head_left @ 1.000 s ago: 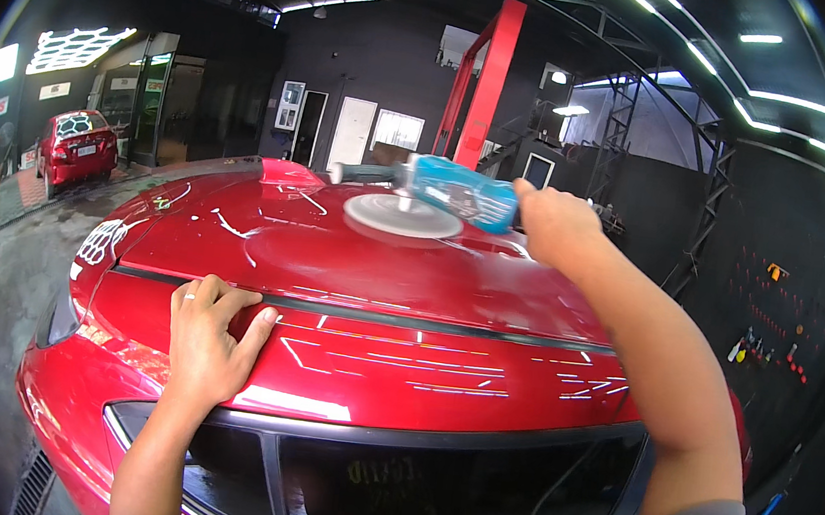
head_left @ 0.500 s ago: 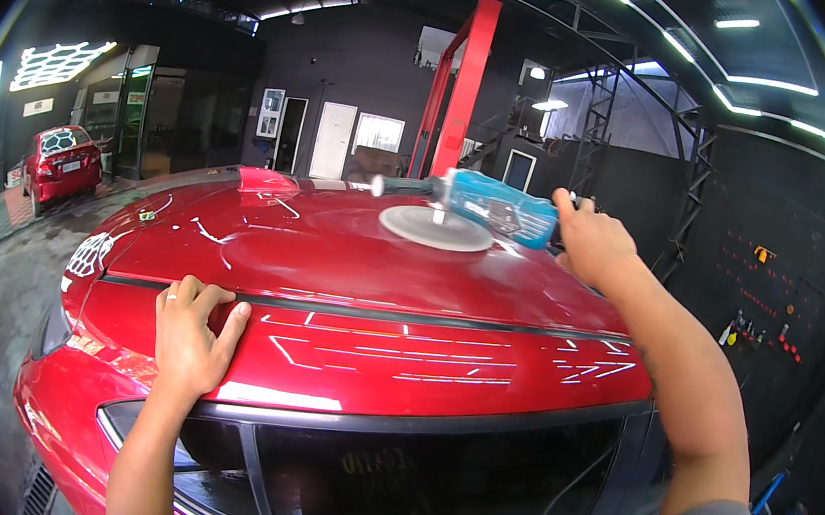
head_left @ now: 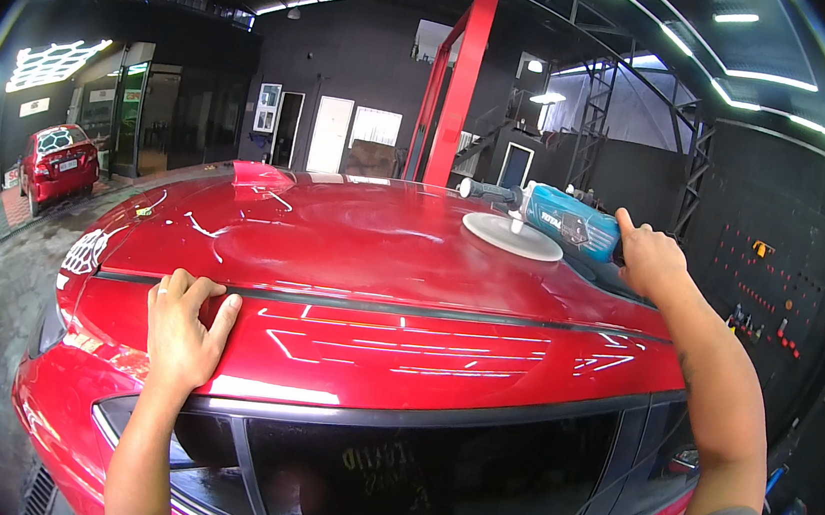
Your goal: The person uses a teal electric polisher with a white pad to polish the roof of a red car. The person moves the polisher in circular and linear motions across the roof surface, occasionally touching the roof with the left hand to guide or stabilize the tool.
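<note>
The glossy red car roof [head_left: 361, 267] spreads across the middle, with hazy smears on its far part. My right hand [head_left: 652, 260] is wrapped round the rear handle of a blue and black polisher [head_left: 572, 221]. Its round white pad [head_left: 512, 237] lies on the roof toward the right, and a black side handle [head_left: 492, 192] sticks out to the left. At the near left, my left hand [head_left: 186, 327] rests on the roof's edge with fingers apart, the tips by the black roof trim strip [head_left: 407, 309]. It holds nothing.
A red shark-fin antenna [head_left: 262, 176] rises from the roof at the left. Dark side windows [head_left: 430, 471] lie below the near edge, crossed by a thin black cord [head_left: 599, 491]. Beyond stand a red lift post [head_left: 462, 92] and another red car [head_left: 62, 165].
The polisher and my right hand have slid to the right along the roof. My left hand stays at nearly the same place on the edge.
</note>
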Motion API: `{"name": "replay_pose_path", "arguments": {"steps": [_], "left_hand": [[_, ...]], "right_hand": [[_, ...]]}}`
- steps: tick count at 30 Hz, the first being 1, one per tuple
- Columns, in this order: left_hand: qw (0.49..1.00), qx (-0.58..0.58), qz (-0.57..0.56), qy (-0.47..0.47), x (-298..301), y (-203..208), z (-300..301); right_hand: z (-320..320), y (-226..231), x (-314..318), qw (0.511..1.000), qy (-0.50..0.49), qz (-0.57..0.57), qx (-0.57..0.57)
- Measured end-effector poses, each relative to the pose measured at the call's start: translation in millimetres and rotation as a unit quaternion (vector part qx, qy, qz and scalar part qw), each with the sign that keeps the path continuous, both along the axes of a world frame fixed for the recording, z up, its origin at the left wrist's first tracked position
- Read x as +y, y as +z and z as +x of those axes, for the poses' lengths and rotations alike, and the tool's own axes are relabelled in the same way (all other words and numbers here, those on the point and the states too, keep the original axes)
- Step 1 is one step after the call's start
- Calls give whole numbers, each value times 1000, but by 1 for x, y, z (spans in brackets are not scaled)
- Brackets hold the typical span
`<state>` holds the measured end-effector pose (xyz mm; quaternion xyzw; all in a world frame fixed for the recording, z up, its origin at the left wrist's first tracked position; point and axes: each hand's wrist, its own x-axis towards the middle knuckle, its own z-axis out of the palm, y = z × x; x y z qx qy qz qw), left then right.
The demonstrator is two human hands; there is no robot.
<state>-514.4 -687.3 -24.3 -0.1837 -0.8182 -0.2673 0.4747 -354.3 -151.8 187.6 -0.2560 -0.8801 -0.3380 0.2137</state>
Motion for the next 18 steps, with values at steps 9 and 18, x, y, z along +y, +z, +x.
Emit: {"name": "replay_pose_path", "arguments": {"steps": [9,18], "left_hand": [[1000,4,14,-17,1,1,3],[999,6,20,-25,-3,0,1]], "right_hand": [[-33,10,-54,999,44,-24,-19],[-95,3,-138,982,187,-9,-31]]}}
